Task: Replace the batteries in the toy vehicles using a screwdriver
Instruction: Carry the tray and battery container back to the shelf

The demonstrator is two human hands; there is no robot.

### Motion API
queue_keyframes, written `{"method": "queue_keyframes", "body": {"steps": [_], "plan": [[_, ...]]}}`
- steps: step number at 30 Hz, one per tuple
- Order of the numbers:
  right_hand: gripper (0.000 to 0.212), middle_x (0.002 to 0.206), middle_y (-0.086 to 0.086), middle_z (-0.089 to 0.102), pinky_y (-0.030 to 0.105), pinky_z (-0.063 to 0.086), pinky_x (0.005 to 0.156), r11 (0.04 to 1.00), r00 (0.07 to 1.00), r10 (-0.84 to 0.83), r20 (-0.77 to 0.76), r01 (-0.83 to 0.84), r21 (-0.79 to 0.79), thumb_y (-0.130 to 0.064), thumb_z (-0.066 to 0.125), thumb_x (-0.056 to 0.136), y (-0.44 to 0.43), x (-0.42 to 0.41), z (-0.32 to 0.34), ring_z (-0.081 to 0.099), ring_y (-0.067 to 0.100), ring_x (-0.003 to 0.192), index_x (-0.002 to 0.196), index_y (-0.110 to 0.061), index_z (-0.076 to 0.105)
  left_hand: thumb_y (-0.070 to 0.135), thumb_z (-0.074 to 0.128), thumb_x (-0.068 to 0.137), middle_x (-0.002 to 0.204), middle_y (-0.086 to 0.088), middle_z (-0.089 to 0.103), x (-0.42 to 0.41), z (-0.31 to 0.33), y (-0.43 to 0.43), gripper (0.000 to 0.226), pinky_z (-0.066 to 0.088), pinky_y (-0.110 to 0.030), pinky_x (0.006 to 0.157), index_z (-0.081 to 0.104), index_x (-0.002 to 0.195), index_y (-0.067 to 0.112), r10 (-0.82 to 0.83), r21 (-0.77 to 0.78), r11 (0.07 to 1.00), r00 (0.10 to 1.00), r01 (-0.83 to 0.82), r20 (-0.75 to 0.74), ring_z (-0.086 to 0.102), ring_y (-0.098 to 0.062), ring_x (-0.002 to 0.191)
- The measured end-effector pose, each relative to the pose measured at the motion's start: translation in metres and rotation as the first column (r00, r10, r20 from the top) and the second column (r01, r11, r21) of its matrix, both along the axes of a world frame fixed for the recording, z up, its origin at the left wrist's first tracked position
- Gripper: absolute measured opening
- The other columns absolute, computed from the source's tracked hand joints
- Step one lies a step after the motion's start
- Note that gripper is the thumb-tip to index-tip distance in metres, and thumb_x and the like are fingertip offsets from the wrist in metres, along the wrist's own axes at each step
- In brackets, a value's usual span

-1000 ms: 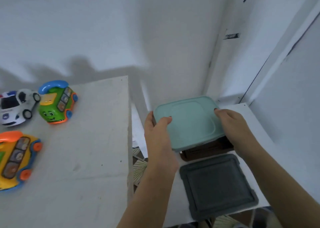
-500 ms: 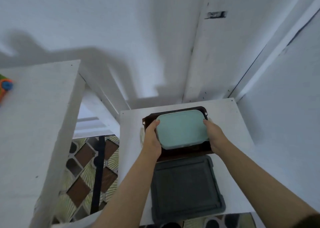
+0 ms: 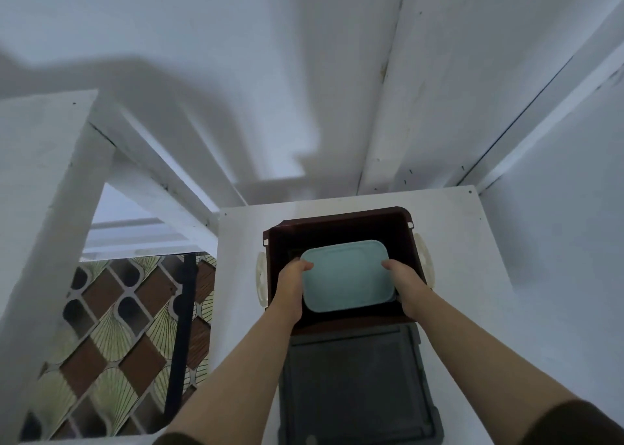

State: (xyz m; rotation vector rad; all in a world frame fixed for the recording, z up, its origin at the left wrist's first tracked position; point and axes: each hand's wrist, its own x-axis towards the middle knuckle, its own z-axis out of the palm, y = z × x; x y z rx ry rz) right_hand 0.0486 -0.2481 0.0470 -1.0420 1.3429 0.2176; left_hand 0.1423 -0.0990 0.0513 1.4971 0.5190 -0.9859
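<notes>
A pale teal lidded container [image 3: 346,275] sits down inside a dark brown open box [image 3: 337,223] on a low white stand. My left hand [image 3: 292,284] grips its left edge and my right hand [image 3: 405,284] grips its right edge, thumbs on the lid. Both hands reach into the box. No toy vehicle or screwdriver shows in this view.
A dark grey lid [image 3: 358,387] lies flat on the stand [image 3: 466,228] just in front of the box. White handles [image 3: 260,284] stick out at the box's sides. A higher white table [image 3: 30,174] stands at the left, with patterned floor [image 3: 114,340] below. White walls close in behind and right.
The teal container has gone from above the brown box down into it, both hands still on it. The view has swung right, so the toy vehicles on the left table have dropped out of sight.
</notes>
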Motion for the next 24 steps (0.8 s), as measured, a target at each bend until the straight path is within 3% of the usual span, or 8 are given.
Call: {"method": "queue_keyframes", "body": {"steps": [5, 9, 12, 15, 17, 19, 22, 24], "plan": [[0.047, 0.146, 0.012, 0.042, 0.038, 0.034, 0.107, 0.999, 0.999, 0.034, -0.015, -0.033, 0.006, -0.026, 0.041, 0.101, -0.008, 0.001, -0.020, 0.040, 0.030, 0.131, 0.143, -0.006, 0.038, 0.008, 0.047, 0.094, 0.088, -0.004, 0.062, 0.009, -0.017, -0.006, 0.019, 0.044, -0.029, 0.069, 0.059, 0.081, 0.016, -0.023, 0.037, 0.999, 1.000, 0.023, -0.006, 0.056, -0.018, 0.079], [0.047, 0.146, 0.012, 0.041, 0.039, 0.035, 0.107, 0.999, 0.999, 0.053, -0.002, -0.053, 0.013, -0.027, 0.040, 0.101, -0.009, 0.006, -0.028, 0.040, 0.030, 0.131, 0.144, -0.007, 0.037, 0.009, 0.047, 0.095, 0.092, -0.004, 0.063, 0.015, -0.026, -0.007, 0.017, 0.045, -0.030, 0.071, 0.060, 0.086, 0.017, -0.037, 0.035, 0.999, 0.999, 0.037, -0.003, 0.057, -0.019, 0.082], [0.048, 0.145, 0.012, 0.042, 0.036, 0.037, 0.100, 0.999, 0.999, 0.050, 0.003, -0.050, 0.014, -0.027, 0.040, 0.101, -0.010, 0.007, -0.032, 0.041, 0.030, 0.129, 0.144, -0.006, 0.036, 0.012, 0.049, 0.094, 0.102, -0.009, 0.063, 0.018, -0.034, -0.009, 0.014, 0.046, -0.033, 0.077, 0.063, 0.097, 0.013, -0.080, 0.050, 0.996, 0.997, 0.080, 0.002, 0.058, -0.022, 0.086], [0.049, 0.145, 0.014, 0.042, 0.033, 0.037, 0.096, 0.998, 0.998, 0.065, 0.002, -0.065, -0.002, -0.026, 0.039, 0.101, -0.008, 0.007, -0.033, 0.042, 0.030, 0.129, 0.144, -0.004, 0.034, 0.012, 0.049, 0.095, 0.112, -0.011, 0.061, 0.020, -0.037, -0.012, 0.029, 0.046, -0.033, 0.077, 0.056, 0.122, 0.006, -0.153, 0.082, 0.985, 0.988, 0.150, 0.030, 0.057, -0.022, 0.092], [0.050, 0.145, 0.015, 0.041, 0.031, 0.036, 0.097, 0.978, 0.987, 0.160, -0.019, -0.162, -0.129, -0.022, 0.039, 0.100, -0.005, 0.003, -0.035, 0.041, 0.030, 0.130, 0.145, -0.003, 0.033, 0.009, 0.047, 0.097, 0.114, -0.008, 0.058, 0.020, -0.037, -0.012, 0.034, 0.044, -0.028, 0.070, 0.050, 0.130, 0.006, -0.225, 0.112, 0.970, 0.972, 0.217, 0.068, 0.055, -0.021, 0.094], [0.047, 0.141, 0.016, 0.046, 0.026, 0.034, 0.093, 0.889, 0.961, 0.272, -0.051, -0.271, -0.368, -0.015, 0.041, 0.098, -0.001, -0.005, -0.035, 0.043, 0.029, 0.128, 0.143, -0.001, 0.037, 0.003, 0.044, 0.096, 0.117, -0.007, 0.057, 0.015, -0.038, -0.009, 0.038, 0.045, -0.023, 0.068, 0.049, 0.134, 0.006, -0.312, 0.148, 0.944, 0.943, 0.293, 0.118, 0.055, -0.021, 0.101], [0.034, 0.119, 0.011, 0.061, 0.022, 0.035, 0.082, 0.713, 0.941, 0.336, -0.032, -0.276, -0.644, -0.009, 0.045, 0.095, 0.008, -0.023, -0.033, 0.055, 0.022, 0.108, 0.127, -0.004, 0.055, -0.001, 0.043, 0.095, 0.130, 0.000, 0.055, -0.004, -0.032, 0.007, 0.045, 0.047, -0.025, 0.095, 0.048, 0.138, 0.009, -0.350, 0.223, 0.931, 0.881, 0.289, 0.320, 0.052, -0.017, 0.117], [0.026, 0.106, 0.006, 0.062, 0.023, 0.037, 0.079, 0.570, 0.932, 0.362, -0.008, -0.228, -0.789, -0.005, 0.048, 0.093, 0.016, -0.038, -0.029, 0.055, 0.017, 0.096, 0.116, -0.006, 0.061, -0.006, 0.043, 0.093, 0.122, 0.008, 0.054, -0.025, -0.020, 0.027, 0.044, 0.037, -0.007, 0.095, 0.052, 0.131, 0.015, -0.319, 0.299, 0.939, 0.763, 0.172, 0.562, 0.049, -0.007, 0.113]]}}
